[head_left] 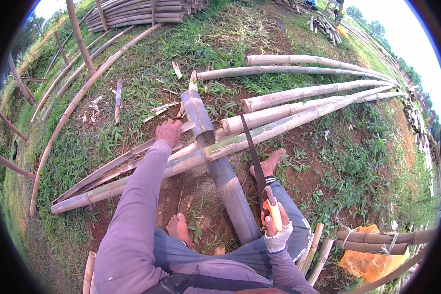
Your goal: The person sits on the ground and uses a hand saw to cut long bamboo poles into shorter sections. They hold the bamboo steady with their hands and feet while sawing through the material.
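Note:
My right hand, in a pale fingerless glove, is wrapped round the orange handle of a hand saw. Its long dark blade points up and away, passing in front of the bamboo poles. Bare and stretched forward, my left hand is closed over a split bamboo strip, whose pale end shows beside the fingers. A thick grey bamboo log lies lengthwise between my feet. Across it rests a long bamboo pole, touching it near a dark notch or ring.
More bamboo poles fan out to the right. Several curved poles and posts stand at the left, with a bamboo stack behind. Offcuts litter the grass. An orange net bag lies under tied bamboo at the lower right.

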The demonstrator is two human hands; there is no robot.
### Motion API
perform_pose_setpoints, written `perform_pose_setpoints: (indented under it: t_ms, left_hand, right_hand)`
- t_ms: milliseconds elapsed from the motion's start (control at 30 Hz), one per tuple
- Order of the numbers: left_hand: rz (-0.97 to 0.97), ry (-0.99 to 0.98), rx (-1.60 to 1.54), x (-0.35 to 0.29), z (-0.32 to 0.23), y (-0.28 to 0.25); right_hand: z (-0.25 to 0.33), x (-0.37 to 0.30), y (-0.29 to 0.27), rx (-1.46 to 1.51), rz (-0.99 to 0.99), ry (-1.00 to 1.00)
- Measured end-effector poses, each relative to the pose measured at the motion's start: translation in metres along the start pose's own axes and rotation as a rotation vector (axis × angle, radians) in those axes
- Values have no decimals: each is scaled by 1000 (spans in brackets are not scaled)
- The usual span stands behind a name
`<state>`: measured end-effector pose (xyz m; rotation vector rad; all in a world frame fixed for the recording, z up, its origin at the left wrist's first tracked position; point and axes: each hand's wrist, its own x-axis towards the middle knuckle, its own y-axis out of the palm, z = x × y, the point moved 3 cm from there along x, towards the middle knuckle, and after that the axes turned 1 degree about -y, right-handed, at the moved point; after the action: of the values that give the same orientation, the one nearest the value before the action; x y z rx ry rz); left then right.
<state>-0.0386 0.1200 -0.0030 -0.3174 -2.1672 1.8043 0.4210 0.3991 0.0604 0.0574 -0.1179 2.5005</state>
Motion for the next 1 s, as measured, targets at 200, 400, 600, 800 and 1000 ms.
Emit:
perform_pose_setpoints:
  t_ms: [200,400,600,800,1000]
  left_hand:
    - [335,231,86,-29,3,-38]
    - [508,164,-33,-136,27,-15]
    - [439,116,-44,-139,27,-8]
    - [450,58,-4,-161,53,-16]
    - [483,9,-10,-171,54,-32]
  right_hand:
    - [-1,1,5,-87,-50,-84]
    - [-1,-1,20,-50,-8,-110]
    - [14,-7,44,-134,-28,-123]
    - [9,-18,62,-56,20,-83]
    - [8,-22,73,-112,75,-126]
